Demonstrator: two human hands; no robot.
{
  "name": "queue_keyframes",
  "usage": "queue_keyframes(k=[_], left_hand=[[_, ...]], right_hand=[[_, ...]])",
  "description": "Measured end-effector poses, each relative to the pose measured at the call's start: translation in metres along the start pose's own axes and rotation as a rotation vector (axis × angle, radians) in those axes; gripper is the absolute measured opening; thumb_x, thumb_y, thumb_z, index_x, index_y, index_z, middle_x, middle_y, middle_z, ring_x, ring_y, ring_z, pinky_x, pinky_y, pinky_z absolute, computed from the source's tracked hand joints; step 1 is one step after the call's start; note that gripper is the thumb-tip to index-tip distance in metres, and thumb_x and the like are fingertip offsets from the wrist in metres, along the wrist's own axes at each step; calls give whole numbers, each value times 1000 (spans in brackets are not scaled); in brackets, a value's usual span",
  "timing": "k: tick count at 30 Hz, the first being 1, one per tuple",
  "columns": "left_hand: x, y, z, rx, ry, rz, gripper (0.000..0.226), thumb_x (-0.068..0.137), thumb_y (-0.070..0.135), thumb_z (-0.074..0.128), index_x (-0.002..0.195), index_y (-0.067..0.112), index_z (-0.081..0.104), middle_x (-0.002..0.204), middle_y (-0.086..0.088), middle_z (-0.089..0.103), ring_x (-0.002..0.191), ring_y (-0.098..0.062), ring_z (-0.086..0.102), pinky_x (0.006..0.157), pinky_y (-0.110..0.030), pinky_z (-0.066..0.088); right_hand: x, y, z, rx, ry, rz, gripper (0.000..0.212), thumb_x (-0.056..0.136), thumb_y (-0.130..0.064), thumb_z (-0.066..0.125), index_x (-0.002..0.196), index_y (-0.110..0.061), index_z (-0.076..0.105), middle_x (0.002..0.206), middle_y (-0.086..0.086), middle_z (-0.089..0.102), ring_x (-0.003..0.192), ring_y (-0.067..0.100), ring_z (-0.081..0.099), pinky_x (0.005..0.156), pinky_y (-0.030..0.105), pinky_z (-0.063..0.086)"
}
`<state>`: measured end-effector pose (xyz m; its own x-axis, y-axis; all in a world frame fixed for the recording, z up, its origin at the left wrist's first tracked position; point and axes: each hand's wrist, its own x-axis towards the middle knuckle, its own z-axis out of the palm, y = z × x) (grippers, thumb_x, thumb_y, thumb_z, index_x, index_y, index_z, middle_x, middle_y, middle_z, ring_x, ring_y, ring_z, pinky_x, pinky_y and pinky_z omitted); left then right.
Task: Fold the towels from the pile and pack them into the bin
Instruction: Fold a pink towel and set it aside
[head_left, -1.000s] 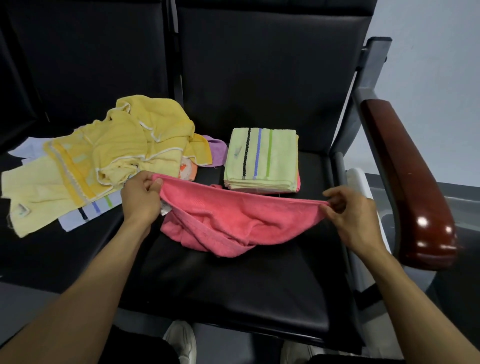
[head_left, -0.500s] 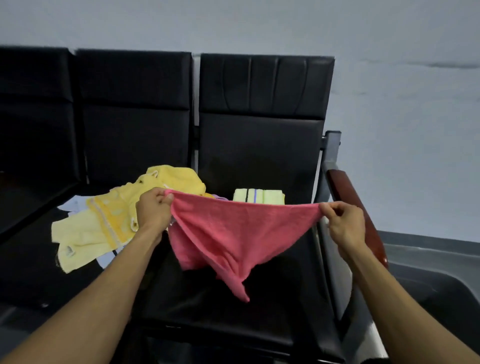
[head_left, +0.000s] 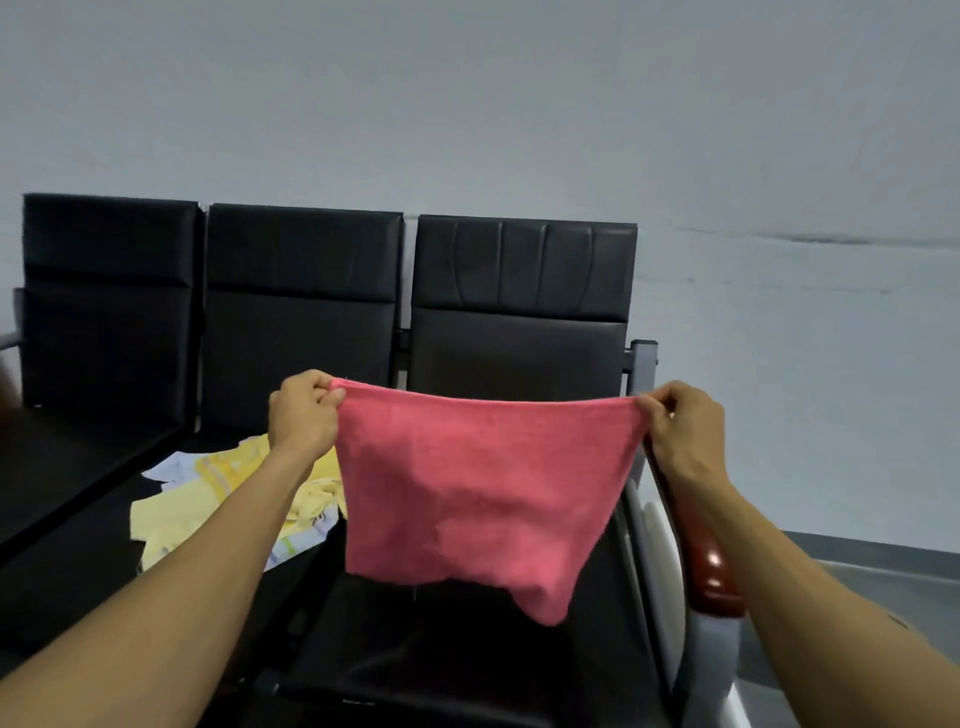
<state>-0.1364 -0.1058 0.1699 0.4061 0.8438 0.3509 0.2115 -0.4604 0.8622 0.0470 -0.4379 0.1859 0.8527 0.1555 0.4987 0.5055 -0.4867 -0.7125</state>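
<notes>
Black seats (head_left: 519, 322), pink towel (head_left: 483, 488) held taut by both hands

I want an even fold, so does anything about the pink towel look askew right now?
Yes. The pink towel hangs from the left hand and right hand with its bottom edge uneven: the lower right corner droops well below the rest, so it is not hanging square.

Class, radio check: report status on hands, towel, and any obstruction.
Both hands, left and right, pinch pink towel top corners. Towel hangs spread above seat, unfolded. Pile waits left. Bin not seen.
</notes>
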Motion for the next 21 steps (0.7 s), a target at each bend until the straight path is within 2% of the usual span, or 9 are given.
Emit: queue_keyframes(k=[3, 5, 7, 10, 13, 18, 21], left_hand=[[-4, 2, -7, 13, -11, -3, 22, 96, 11, 64, 78, 25, 65, 77, -3, 71, 89, -30, 67, 79, -46, 57], [-8, 1, -11, -1, -30, 1, 25, 96, 11, 63, 77, 26, 64, 75, -4, 71, 79, -30, 69, 76, -49, 59], [-13, 0, -15, -14, -48, 18, 24, 97, 11, 62, 78, 24, 63, 75, -6, 71, 75, -29, 70, 74, -52, 60], [-23, 1, -23, -19, -69, 35, 23, 100, 14, 57, 81, 27, 60, 82, -5, 70, 87, -34, 67, 79, -54, 57], [-37, 1, -33, -17, -104, 63, 20, 102, 18, 51, 85, 27, 57, 88, -4, 66, 97, -37, 61, 80, -53, 54], [-59, 6, -47, -20, -111, 99, 16, 104, 14, 49, 91, 16, 58, 79, -1, 57, 79, -21, 51, 61, -35, 37], [-63, 5, -49, -15, -121, 96, 15, 104, 15, 48, 96, 13, 61, 78, 3, 54, 80, -19, 47, 62, -35, 33]], right_hand=[[-5, -5, -3, 9, 20, 14, 18, 98, -11, 59, 82, -9, 64, 80, 2, 62, 71, 13, 53, 58, 9, 35], [-9, -5, -6, 28, 23, 23, 18, 100, -11, 55, 83, -7, 61, 80, 1, 60, 70, 9, 51, 57, 5, 37], [-14, -8, -9, 63, 30, 50, 19, 101, -12, 51, 85, -5, 59, 80, 0, 58, 72, 10, 51, 59, 13, 36], [-24, -11, -15, 127, 44, 87, 20, 102, -14, 50, 86, -4, 59, 81, 1, 59, 80, 19, 55, 72, 29, 38], [-38, -15, -23, 171, 62, 123, 19, 102, -16, 51, 90, -5, 59, 87, 2, 60, 86, 21, 57, 76, 30, 38], [-59, -20, -37, 185, 95, 133, 16, 103, -17, 51, 94, -6, 58, 90, 1, 59, 88, 18, 55, 76, 28, 37], [-66, -20, -41, 179, 119, 128, 14, 103, -18, 51, 96, -7, 58, 93, 3, 58, 87, 16, 53, 74, 23, 34]])
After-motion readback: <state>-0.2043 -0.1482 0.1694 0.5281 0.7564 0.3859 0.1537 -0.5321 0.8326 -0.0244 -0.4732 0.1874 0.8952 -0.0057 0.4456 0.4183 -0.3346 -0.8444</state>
